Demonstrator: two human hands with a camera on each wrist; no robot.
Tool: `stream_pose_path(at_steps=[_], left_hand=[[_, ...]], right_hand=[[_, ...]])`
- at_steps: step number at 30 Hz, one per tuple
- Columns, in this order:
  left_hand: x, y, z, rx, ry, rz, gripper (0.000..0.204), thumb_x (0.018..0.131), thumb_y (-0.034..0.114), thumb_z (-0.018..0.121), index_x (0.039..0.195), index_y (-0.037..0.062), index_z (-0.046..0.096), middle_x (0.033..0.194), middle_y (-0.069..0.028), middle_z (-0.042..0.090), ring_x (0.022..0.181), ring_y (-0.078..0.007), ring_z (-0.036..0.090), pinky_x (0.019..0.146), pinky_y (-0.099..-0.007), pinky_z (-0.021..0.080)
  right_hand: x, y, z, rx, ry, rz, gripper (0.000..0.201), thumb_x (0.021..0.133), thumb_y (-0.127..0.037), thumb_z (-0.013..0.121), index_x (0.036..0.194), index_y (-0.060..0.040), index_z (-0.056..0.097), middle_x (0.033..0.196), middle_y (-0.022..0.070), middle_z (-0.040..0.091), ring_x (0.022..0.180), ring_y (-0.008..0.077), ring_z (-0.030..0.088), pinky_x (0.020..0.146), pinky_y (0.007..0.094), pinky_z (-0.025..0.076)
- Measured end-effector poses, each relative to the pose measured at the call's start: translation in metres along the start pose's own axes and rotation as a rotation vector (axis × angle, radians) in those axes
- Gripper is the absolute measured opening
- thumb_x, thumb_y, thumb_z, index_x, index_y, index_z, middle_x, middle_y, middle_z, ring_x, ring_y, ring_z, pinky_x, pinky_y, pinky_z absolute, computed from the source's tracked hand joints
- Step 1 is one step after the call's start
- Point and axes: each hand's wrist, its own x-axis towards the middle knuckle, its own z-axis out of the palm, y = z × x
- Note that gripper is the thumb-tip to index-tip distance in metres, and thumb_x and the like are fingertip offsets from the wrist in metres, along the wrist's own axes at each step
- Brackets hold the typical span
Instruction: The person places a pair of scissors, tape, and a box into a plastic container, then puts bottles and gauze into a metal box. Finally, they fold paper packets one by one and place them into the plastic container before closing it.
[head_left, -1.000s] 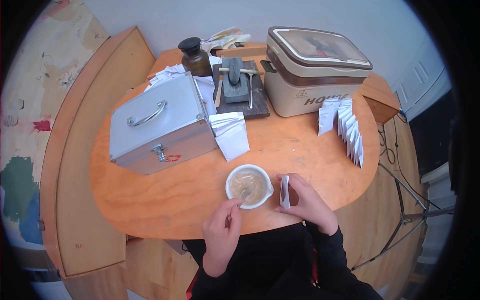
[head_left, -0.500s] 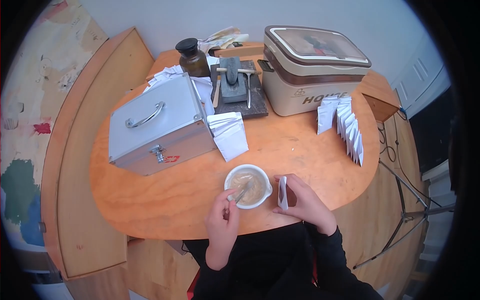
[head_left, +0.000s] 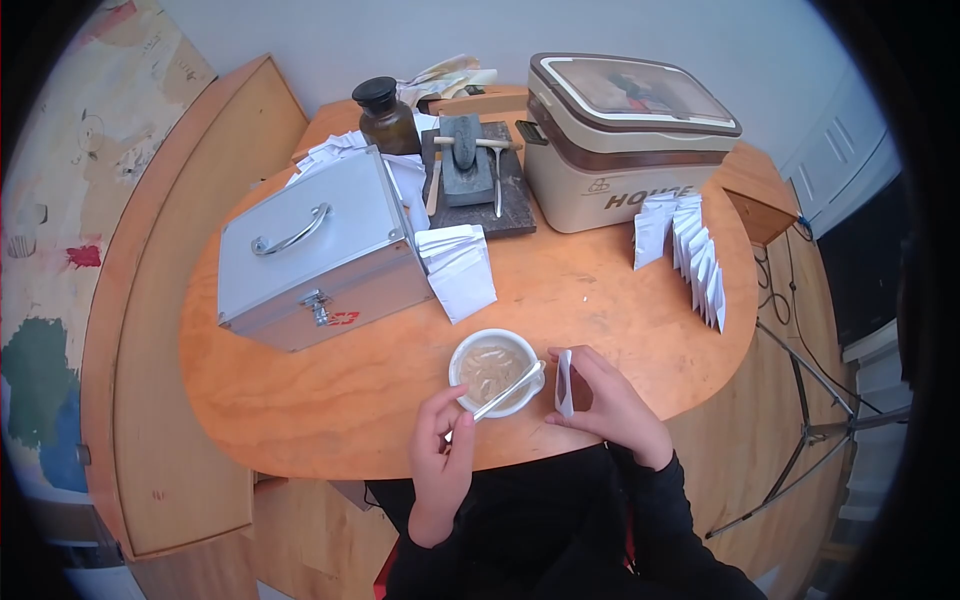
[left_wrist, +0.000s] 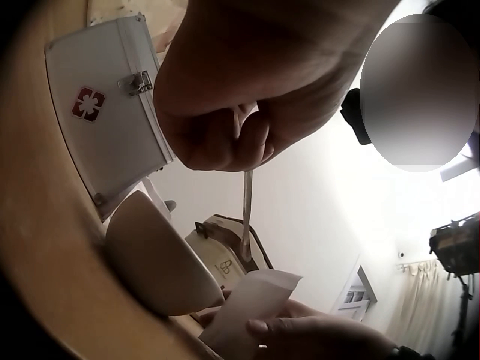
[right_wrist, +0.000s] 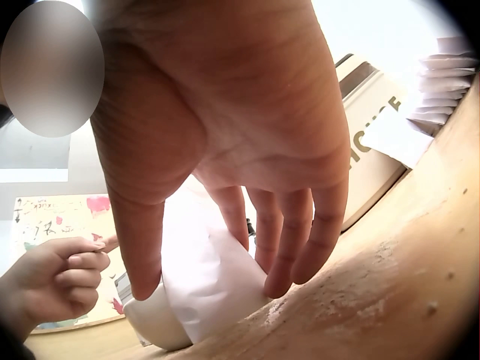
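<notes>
white paper packet held open beside the bowl

right hand [head_left: 608, 400] fingers pinch the thin packet [head_left: 565, 383] upright by its edges; it looks light and floppy, so best held at the sides. left hand [head_left: 443, 440] fingers grip a slim spoon [head_left: 500, 395] angled over the bowl [head_left: 493, 372] of brownish powder, just beyond its fingertips on the worktop [head_left: 330, 400].

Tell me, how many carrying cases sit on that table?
2: the metal first-aid case at the left and the beige lidded case at the back right. Nothing suggests another hidden behind them.
</notes>
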Motion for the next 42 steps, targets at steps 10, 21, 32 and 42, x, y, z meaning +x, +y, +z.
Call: stream_pose_path(at_steps=[10,21,32,42], left_hand=[[-0.002,0.001,0.0,-0.02,-0.098,-0.026,0.027,0.094,0.004,0.057,0.121,0.0001,0.055,0.07,0.002,0.056,0.062,-0.0014,0.045,0.054,-0.0186,0.034],[0.001,-0.013,-0.005,0.668,-0.146,0.539,0.032,0.089,-0.001,0.062,0.12,0.0022,0.061,0.068,-0.0064,0.062,0.053,-0.0096,0.051,0.052,-0.0229,0.041],[-0.001,-0.02,-0.028,0.391,0.051,0.21,0.031,0.091,0.001,0.059,0.122,0.0015,0.058,0.071,-0.0047,0.066,0.06,-0.0057,0.055,0.056,-0.0215,0.042],[-0.008,-0.022,-0.033,0.378,0.018,0.18,0.026,0.092,0.002,0.059,0.118,0.0021,0.061,0.068,-0.0059,0.066,0.06,-0.0067,0.057,0.057,-0.0218,0.045]], right_hand=[[0.004,0.0,0.003,-0.035,0.019,-0.038,0.066,0.069,-0.016,0.082,0.126,-0.0022,0.052,0.111,0.0124,0.056,0.106,0.0287,0.057,0.091,0.035,0.045],[0.002,-0.002,-0.002,-0.281,0.068,-0.069,0.059,0.068,-0.015,0.079,0.121,-0.0021,0.054,0.108,0.0155,0.057,0.098,0.0318,0.059,0.082,0.0376,0.05],[0.066,0.102,-0.118,-0.427,0.55,0.093,0.051,0.067,-0.022,0.084,0.1,0.0076,0.058,0.085,0.0199,0.067,0.082,0.0324,0.068,0.07,0.0377,0.053],[0.088,0.098,-0.113,-0.849,0.638,0.285,0.044,0.076,-0.023,0.076,0.097,0.0059,0.05,0.087,0.0286,0.064,0.08,0.0431,0.064,0.068,0.0479,0.052]])
